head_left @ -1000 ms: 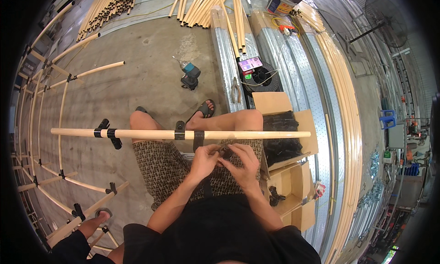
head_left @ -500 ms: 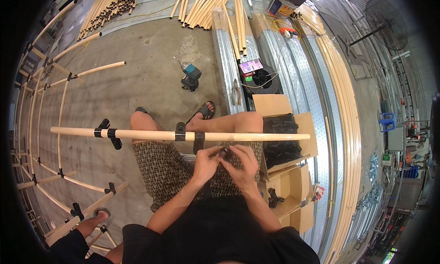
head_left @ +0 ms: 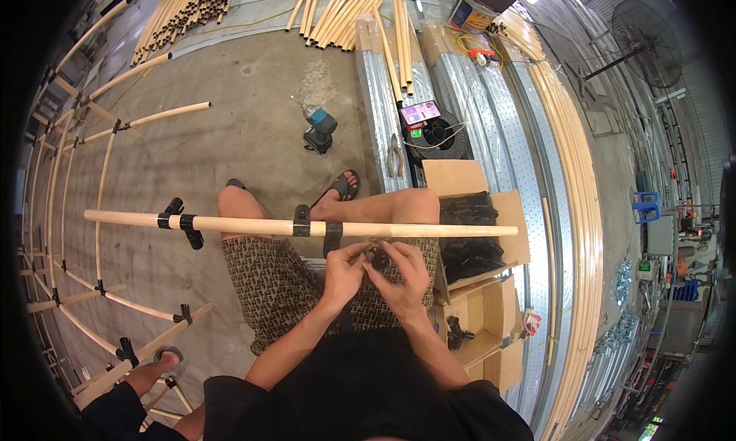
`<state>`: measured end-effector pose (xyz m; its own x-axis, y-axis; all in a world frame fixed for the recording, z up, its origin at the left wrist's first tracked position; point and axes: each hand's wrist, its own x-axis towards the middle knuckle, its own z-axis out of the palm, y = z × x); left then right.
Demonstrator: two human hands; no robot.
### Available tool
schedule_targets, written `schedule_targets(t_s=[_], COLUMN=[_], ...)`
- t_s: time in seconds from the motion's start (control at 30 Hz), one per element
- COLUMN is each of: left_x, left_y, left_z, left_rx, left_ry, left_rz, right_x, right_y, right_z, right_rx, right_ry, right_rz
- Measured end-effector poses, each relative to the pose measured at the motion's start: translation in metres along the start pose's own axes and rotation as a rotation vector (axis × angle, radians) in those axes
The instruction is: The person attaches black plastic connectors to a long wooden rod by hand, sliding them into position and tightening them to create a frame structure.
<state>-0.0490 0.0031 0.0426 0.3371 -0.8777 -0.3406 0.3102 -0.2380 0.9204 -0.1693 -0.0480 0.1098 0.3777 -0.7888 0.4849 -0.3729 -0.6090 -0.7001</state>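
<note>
A small black pipe joint [head_left: 377, 258] is held between the fingertips of both hands, just above my lap. My left hand [head_left: 346, 276] pinches it from one side, and my right hand [head_left: 404, 278] curls its fingers around the other; its rounded dark face shows between them. Just beyond the hands, a long cream pipe [head_left: 437, 230] lies crosswise over my knees. Fitted along it are several black joints, among them one by my left fingers [head_left: 333, 237], one between my knees [head_left: 301, 221] and a pair [head_left: 181, 222] toward the left end.
To my right are an open carton [head_left: 515, 245] of black joints and a lower carton [head_left: 504, 303] with a few. A cordless drill [head_left: 320, 128], pliers [head_left: 395, 156] and a wire spool [head_left: 452, 146] lie ahead. Pipe frames [head_left: 100, 234] and another person's leg [head_left: 146, 378] are at left.
The black joint has turned slightly between my fingers, so more of its round face shows. Both hands stay in nearly the same place, and the long pipe has not moved.
</note>
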Motion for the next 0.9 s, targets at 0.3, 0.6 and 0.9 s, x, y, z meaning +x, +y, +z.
schedule_targets(t_s=[0.3, 0.6, 0.9], left_x=[0.001, 0.005, 0.006], left_y=[0.005, -0.008, -0.011], left_z=[-0.002, 0.007, 0.008], left_rx=[-0.053, -0.231, -0.234], left_ry=[-0.088, -0.061, -0.070], left_rz=[-0.087, -0.127, -0.112], right_x=[-0.003, 0.004, 0.004], right_y=[0.004, 0.004, 0.009], right_z=[-0.003, -0.005, -0.008], right_rx=[0.006, 0.035, 0.019], right_ry=[-0.003, -0.012, -0.001], right_rz=[0.007, 0.037, -0.020])
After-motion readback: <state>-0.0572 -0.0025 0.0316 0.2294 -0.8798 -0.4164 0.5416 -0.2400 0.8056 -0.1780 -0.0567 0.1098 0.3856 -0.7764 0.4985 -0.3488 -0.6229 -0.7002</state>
